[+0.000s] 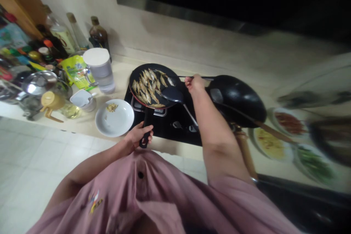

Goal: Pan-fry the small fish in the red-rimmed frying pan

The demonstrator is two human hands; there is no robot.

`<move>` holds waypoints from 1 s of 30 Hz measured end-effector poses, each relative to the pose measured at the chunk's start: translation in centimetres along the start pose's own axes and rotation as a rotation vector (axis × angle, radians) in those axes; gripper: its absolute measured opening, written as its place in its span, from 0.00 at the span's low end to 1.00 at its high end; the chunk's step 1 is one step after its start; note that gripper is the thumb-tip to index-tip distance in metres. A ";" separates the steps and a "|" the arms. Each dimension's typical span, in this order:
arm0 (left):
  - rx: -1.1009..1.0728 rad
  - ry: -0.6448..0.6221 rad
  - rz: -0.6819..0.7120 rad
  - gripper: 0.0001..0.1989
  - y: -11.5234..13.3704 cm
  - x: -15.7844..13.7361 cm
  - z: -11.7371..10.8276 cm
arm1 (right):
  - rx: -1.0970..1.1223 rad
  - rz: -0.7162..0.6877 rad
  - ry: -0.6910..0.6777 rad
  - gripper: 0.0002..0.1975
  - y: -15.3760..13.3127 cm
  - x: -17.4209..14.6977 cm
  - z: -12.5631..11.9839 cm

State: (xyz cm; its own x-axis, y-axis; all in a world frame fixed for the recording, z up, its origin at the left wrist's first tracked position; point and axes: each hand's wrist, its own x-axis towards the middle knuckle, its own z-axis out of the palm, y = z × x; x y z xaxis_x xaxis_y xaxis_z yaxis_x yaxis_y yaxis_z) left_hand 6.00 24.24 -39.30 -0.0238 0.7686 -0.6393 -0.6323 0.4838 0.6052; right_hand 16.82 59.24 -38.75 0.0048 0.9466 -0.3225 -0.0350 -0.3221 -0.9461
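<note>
My left hand [139, 134] is wrapped around the black handle [147, 120] of a frying pan [137, 72]. Many small browned fish [149, 86] lie in the pan, which sits on the left part of the black gas stove [164, 124]. Over the pan's right rim, my right hand [195, 83] pinches thin dark chopsticks [178, 77], their tips reaching the fish on the right; how many sticks there are I cannot tell. A spatula [172, 94] with a dark blade and metal handle rests across the pan's right front edge, below my right hand.
Right of my forearm stands a black wok [241, 98] holding a wooden-handled turner [274, 131]. Plates of red pieces [290, 122], yellow pieces [270, 142] and greens [314, 162] stand farther right. Leftward are a white plate [115, 128], a water jug [100, 69], an oil pot [55, 102] and bottles [98, 33].
</note>
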 end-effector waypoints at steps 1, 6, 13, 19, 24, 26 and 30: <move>0.000 0.000 -0.002 0.18 0.0 0.0 0.0 | -0.010 -0.020 0.015 0.11 0.1 -0.3 0.1; -0.007 -0.013 -0.017 0.17 0.2 -0.1 0.0 | -0.141 -0.200 -0.061 0.11 0.7 -2.0 0.7; -0.025 0.004 -0.025 0.15 0.5 -0.3 0.4 | -0.573 -0.508 -0.394 0.10 0.7 -2.6 0.6; -0.001 -0.010 -0.021 0.16 0.1 0.0 0.0 | -0.801 -0.705 -0.511 0.07 0.4 -3.3 1.8; -0.001 -0.001 -0.030 0.17 0.1 0.0 0.0 | -0.900 -0.786 -0.559 0.09 -0.3 -4.0 2.2; -0.001 -0.004 -0.029 0.17 0.1 0.0 -0.1 | -0.911 -0.797 -0.563 0.08 -0.6 -4.1 2.1; 0.012 -0.013 -0.019 0.19 -0.1 0.2 -0.2 | -0.920 -0.784 -0.531 0.09 -1.1 -4.1 2.1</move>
State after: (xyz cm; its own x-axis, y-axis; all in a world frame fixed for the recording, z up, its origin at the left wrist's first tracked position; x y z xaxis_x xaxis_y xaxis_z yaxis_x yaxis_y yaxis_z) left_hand 5.89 24.23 -39.55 -0.0020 0.7649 -0.6442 -0.6228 0.5030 0.5992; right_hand 14.70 55.79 -36.32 -0.6849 0.7088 0.1691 0.4857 0.6171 -0.6191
